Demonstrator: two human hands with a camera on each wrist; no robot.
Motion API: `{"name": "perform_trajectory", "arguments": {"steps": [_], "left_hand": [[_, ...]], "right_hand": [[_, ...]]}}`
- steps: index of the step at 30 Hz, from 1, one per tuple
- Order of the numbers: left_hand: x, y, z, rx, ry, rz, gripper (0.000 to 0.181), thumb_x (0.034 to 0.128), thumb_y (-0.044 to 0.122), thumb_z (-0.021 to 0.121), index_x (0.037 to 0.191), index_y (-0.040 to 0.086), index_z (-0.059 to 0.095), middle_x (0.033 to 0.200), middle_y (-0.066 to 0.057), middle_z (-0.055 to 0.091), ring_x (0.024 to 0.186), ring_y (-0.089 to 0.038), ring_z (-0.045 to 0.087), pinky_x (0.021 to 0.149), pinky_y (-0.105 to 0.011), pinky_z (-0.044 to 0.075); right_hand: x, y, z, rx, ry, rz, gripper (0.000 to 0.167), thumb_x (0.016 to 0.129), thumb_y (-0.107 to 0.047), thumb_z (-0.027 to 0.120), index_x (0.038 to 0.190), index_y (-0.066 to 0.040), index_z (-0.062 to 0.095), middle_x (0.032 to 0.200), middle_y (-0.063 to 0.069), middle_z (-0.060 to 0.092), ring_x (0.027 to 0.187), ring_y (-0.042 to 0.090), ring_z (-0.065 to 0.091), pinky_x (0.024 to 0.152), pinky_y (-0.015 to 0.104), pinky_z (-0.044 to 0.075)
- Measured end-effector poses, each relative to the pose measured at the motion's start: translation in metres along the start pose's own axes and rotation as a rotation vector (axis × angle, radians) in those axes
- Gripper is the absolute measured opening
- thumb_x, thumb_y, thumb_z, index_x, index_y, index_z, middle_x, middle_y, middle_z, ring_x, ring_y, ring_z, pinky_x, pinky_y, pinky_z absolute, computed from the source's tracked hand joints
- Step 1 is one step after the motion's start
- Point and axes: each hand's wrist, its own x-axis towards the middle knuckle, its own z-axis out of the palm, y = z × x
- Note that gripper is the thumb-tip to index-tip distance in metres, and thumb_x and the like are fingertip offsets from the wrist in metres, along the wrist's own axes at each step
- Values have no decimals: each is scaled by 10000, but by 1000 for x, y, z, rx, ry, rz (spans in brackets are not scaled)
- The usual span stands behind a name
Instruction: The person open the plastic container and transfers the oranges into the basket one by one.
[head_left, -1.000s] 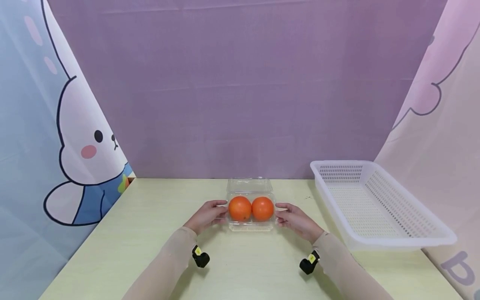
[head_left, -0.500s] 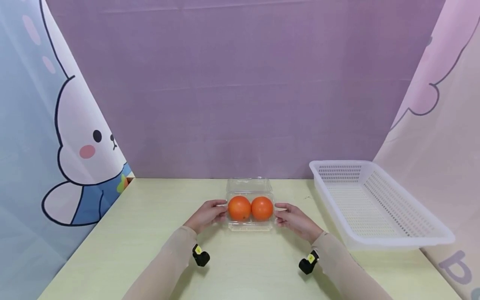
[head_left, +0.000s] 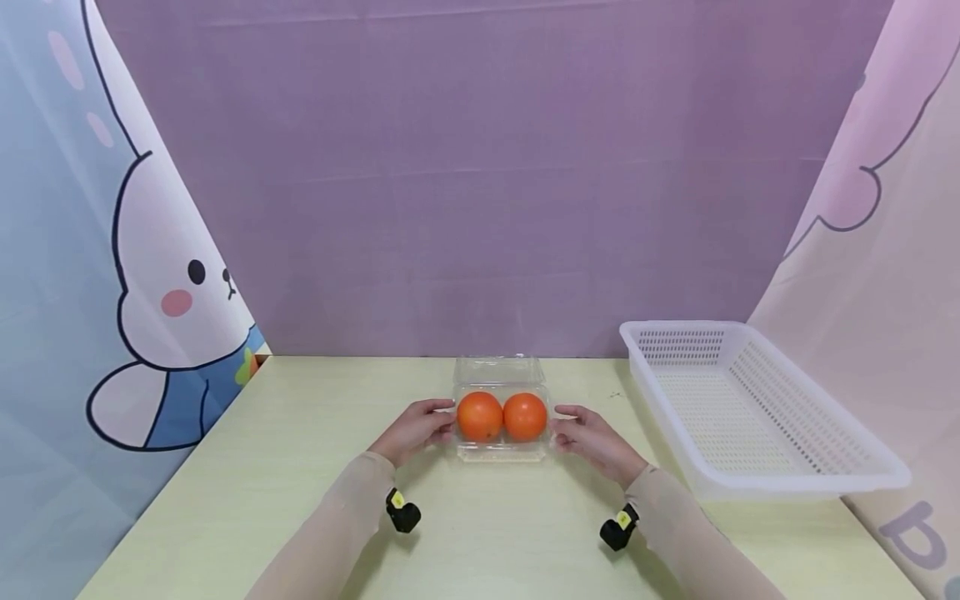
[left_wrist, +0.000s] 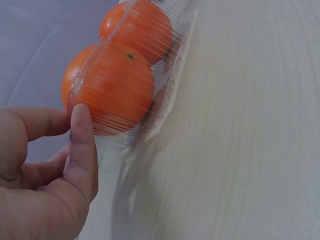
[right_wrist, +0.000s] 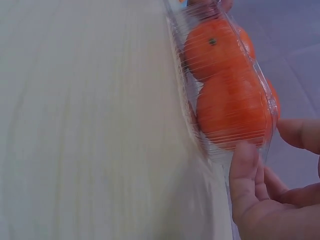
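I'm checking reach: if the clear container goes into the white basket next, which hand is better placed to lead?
Right, probably: the right hand is at the end of the clear container nearer the white basket; the left hand is at the opposite end, farther away.

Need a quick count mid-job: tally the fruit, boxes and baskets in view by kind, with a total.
Oranges: 2
Clear plastic box: 1
White basket: 1
Total: 4
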Motion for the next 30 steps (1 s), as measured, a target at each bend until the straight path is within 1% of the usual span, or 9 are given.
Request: {"name": "perform_trajectory", "arguments": {"steps": [3, 5, 8, 12, 15, 22, 26, 30], "left_hand": [[0, -1, 0, -6, -2, -4, 446, 1010, 43, 566, 1420, -93, 454, 1060, -143, 620, 869, -183, 603, 823, -286, 556], [1, -1, 0, -8, -3, -4, 444, 1011, 39, 563, 1419, -97, 451, 1053, -144, 619, 863, -179, 603, 806, -275, 557], [1, -2, -1, -11, 0, -4, 440, 1010, 38, 565, 1414, -96, 456, 1043, -144, 622, 856, -177, 604, 796, -268, 557], [2, -2, -1, -14, -1, -7, 437, 1009, 38, 565, 1415, -87, 461, 1043, -141, 622, 857, -175, 602, 803, -267, 553], [2, -2, -1, -13, 1, -6, 435, 1010, 38, 564, 1415, -85, 464, 1045, -138, 621, 858, -177, 600, 806, -270, 551], [4, -3, 0, -13, 5, -10, 432, 1011, 48, 568, 1416, -72, 474, 1046, -136, 625, 862, -173, 601, 805, -275, 554], [4, -3, -1, -19, 0, -6, 436, 1013, 48, 566, 1420, -75, 467, 1056, -138, 625, 864, -173, 606, 810, -276, 555], [3, -4, -1, -30, -8, 8, 444, 1010, 31, 562, 1422, -92, 453, 1058, -140, 626, 871, -176, 614, 813, -270, 553]], "right_hand": [[0, 1, 0, -36, 41, -16, 560, 977, -114, 617, 1437, 106, 387, 1146, 202, 584, 973, 233, 600, 950, 387, 523], [-1, 0, 0, -52, 53, -32, 551, 975, -112, 608, 1435, 105, 395, 1225, 236, 576, 1053, 272, 599, 1000, 427, 495], [-2, -1, -1, -78, 49, -65, 551, 988, -121, 597, 1442, 106, 381, 1267, 245, 562, 1129, 315, 570, 1036, 459, 460], [-4, -3, -1, -111, 61, -97, 556, 996, -159, 612, 1442, 88, 391, 1263, 223, 557, 1166, 362, 535, 1045, 495, 431], [-5, -6, 0, -135, 82, -100, 558, 990, -178, 629, 1438, 72, 409, 1289, 218, 539, 1195, 365, 517, 1058, 510, 418], [-4, -10, 2, -217, 120, -106, 572, 986, -235, 653, 1443, 24, 426, 1409, 247, 484, 1280, 362, 475, 1068, 501, 415], [0, -10, 3, -271, 132, -144, 620, 966, -303, 686, 1446, 1, 437, 1418, 230, 489, 1294, 355, 471, 1080, 504, 403], [4, -10, 5, -309, 126, -193, 650, 946, -310, 717, 1450, -5, 441, 1416, 224, 497, 1308, 373, 468, 1097, 512, 384]]}}
